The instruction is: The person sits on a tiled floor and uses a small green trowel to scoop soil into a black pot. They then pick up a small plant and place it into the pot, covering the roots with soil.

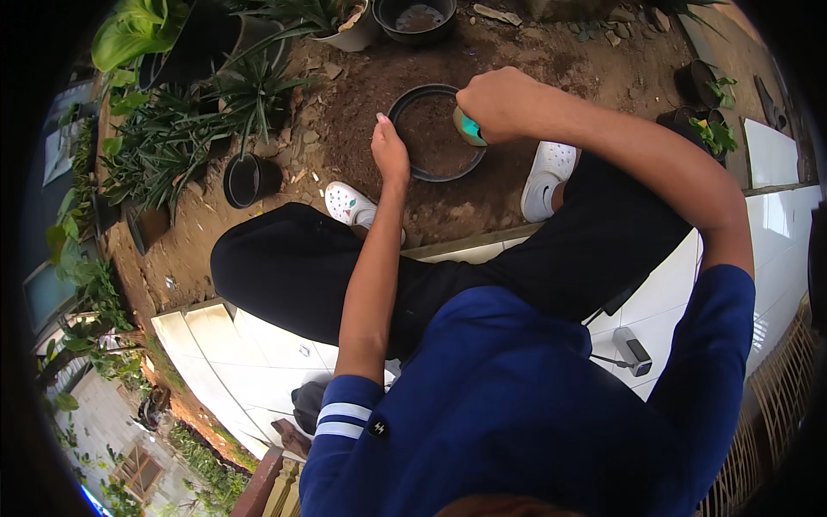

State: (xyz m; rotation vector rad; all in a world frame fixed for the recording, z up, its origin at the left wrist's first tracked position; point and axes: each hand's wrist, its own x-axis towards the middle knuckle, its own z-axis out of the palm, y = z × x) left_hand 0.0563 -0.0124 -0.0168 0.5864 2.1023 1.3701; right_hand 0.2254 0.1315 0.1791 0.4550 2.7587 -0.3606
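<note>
A round black plastic pot (446, 177) with brown soil (429, 139) inside stands on the ground before me. My left hand (391, 150) is at the pot's left rim, its fingers close together and partly hidden; whether it grips the rim is unclear. At the right rim, my right hand (501, 103) is closed around a small teal and tan scoop-like tool (470, 128). The tool's end is over the soil, and its handle is covered by my fist.
White clogs (349, 201) flank the pot. Spiky potted plants (252, 90) and a black pot (249, 181) are to the left. Another black basin (413, 26) sits beyond. White tiles (258, 362) lie beneath me, with a small camera-like device (632, 352) at right.
</note>
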